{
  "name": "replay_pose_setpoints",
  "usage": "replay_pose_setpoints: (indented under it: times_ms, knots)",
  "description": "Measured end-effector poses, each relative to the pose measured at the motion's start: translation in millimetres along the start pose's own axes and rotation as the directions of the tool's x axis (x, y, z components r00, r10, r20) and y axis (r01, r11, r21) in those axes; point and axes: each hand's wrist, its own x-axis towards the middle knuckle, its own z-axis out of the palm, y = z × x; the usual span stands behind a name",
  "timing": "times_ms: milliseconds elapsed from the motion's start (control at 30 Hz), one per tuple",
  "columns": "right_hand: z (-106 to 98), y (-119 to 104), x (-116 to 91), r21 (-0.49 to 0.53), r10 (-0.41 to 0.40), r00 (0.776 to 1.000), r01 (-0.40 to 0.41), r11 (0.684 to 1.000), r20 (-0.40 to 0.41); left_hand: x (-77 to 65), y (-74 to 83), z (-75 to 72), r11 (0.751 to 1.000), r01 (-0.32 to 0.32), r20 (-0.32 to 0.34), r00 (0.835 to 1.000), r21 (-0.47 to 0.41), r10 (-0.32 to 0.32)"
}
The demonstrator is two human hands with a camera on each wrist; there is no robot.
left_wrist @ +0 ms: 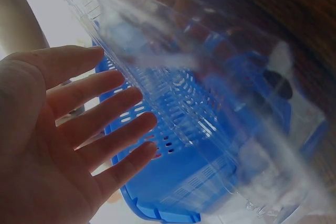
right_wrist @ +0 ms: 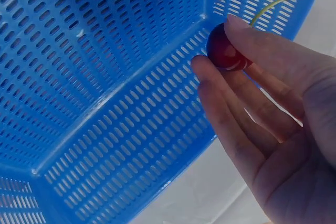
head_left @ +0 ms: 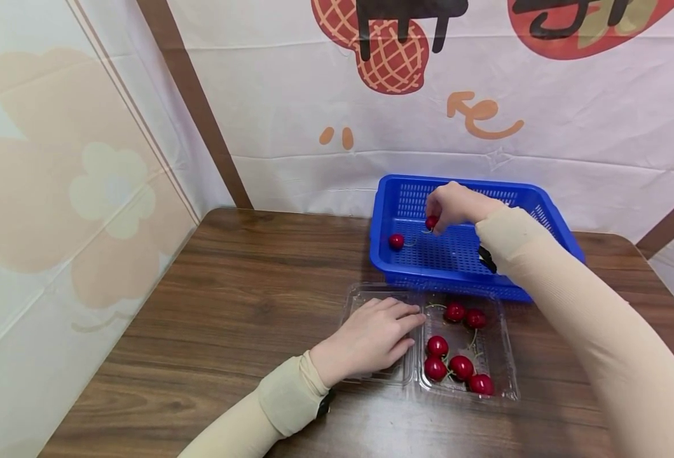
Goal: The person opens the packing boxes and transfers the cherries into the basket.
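Glossy dark-red round cherry (right_wrist: pixel 223 48) pinched inside blue perforated plastic basket (head_left: pixel 376 222)

The cherry is held by the right hand (head_left: pixel 457 202) between thumb and fingertips, its thin green stem (right_wrist: pixel 281 0) left free to one side. Whether the basket's floor is touched by it cannot be told. The basket is set by the far edge of the brown wood-grain worktop (head_left: pixel 245 286), toward the far right corner. A second round red cherry (head_left: pixel 396 242), stem attached, is seen inside near the basket's left wall.

Just in front of the basket's near edge, a clear thin-plastic hinged box (head_left: pixel 511 369) is laid open. Six shiny red stemmed cherries (head_left: pixel 437 346) are held in its right half, two toward the far edge and four toward the near edge. Over its left half the left hand (head_left: pixel 371 334) is laid palm down, fingers straight and spread, tips toward the middle seam; how firmly it is pressed cannot be told.

The held cherry can be judged light and firm but easily bruised, with a smooth skin likely to be slippery. It is best taken by its rounded sides with a gentle pinch; if lifted by the stem alone, it might be dropped. The box seems light and bendy, so it is best steadied by its rim
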Motion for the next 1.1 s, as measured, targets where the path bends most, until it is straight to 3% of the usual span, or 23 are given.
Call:
replay_pose_setpoints:
  times_ms: [267,733,1100]
  knots:
    - [8.2,3.6,9.2,0.019,0.047,0.999,-0.047,0.999,0.028,1.1,0.6,0.7,1.000,0.010,0.031,0.999,-0.003,-0.010]
    - [21.5,2.7,21.6,0.002,0.036,0.998,-0.036,0.999,0.058,-0.2,0.7,1.6,1.000,0.002,0.018,1.000,0.010,-0.002]
    - [31.5,2.2,28.1,-0.072,0.063,0.994,-0.056,0.996,0.090,-0.4,0.0,1.4,1.000,-0.005,0.010,1.000,0.007,0.005]
